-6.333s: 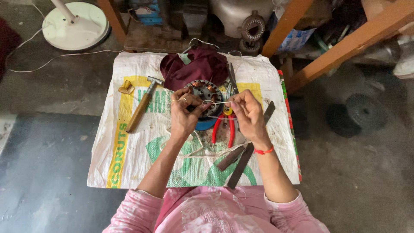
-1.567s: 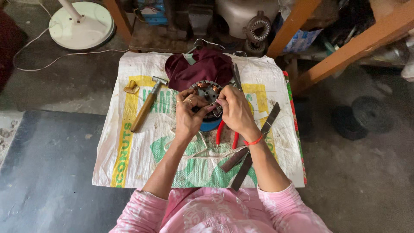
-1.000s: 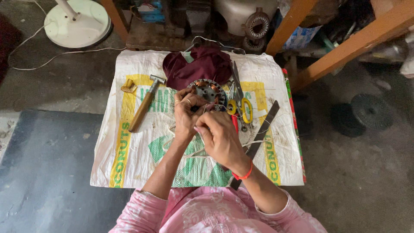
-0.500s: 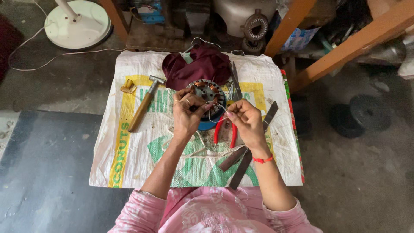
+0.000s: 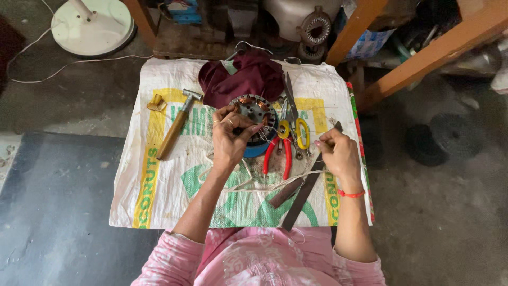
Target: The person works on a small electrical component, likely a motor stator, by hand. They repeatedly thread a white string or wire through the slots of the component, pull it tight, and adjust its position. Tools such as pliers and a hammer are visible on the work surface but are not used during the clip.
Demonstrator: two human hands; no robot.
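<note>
The left hand (image 5: pixel 228 139) is clamped on a round motor stator (image 5: pixel 255 114) with copper windings, fingers curled over its near rim, holding it above the printed white sack (image 5: pixel 159 185) that covers the work surface. The right hand (image 5: pixel 338 151) is well apart from it now, off to the right, its fingertips pinched shut on a thin pale thread (image 5: pixel 296 132) that runs back toward the windings. Half a second ago that hand sat close beside the stator; a second ago it crossed in front of the left wrist. It has swung out and away, so the thread looks drawn longer and tauter, which I judge to be a pull-through of a lacing stitch around the coils (the thread is too fine to trace the whole way).

The stator is a flat ring, with no real long axis across its face; its bore axis tilts up toward the camera and slightly away from the person, so the open face shows. The thread is the long thing here, lying roughly left to right between the hands.

Just beyond the left hand lies a maroon cloth (image 5: pixel 243 77). Between the hands rest red-handled pliers (image 5: pixel 278 156) and yellow-handled scissors (image 5: pixel 296 127), both pointing away from the person. Left of the left hand lies a wooden-handled hammer (image 5: pixel 174 127), head far, with a small brass piece (image 5: pixel 156 103) beside it. Below the right hand, two dark flat metal files (image 5: pixel 301 190) lie aslant.
</note>
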